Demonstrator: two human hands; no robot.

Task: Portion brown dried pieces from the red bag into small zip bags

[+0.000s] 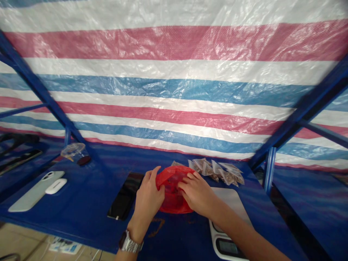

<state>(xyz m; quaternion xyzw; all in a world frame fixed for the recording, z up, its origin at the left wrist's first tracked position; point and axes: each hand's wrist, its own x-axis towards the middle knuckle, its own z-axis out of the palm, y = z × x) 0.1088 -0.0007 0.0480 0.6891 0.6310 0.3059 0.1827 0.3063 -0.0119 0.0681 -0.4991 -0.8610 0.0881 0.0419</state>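
Note:
A red plastic bag rests on the blue table in front of me, its mouth spread wide. My left hand grips the bag's left rim between thumb and fingers. On the other side, my right hand has its fingers curled at the right rim, closed on the bag's edge. What lies inside the bag is dark and hard to make out. Behind it are several small clear zip bags with brown bits in them. A white digital scale sits under my right forearm, partly covered by it.
Left of the bag lies a black phone. Farther left are a pale phone, a white earbud case and a clear plastic cup with dark contents. Blue metal posts and a striped tarp bound the table.

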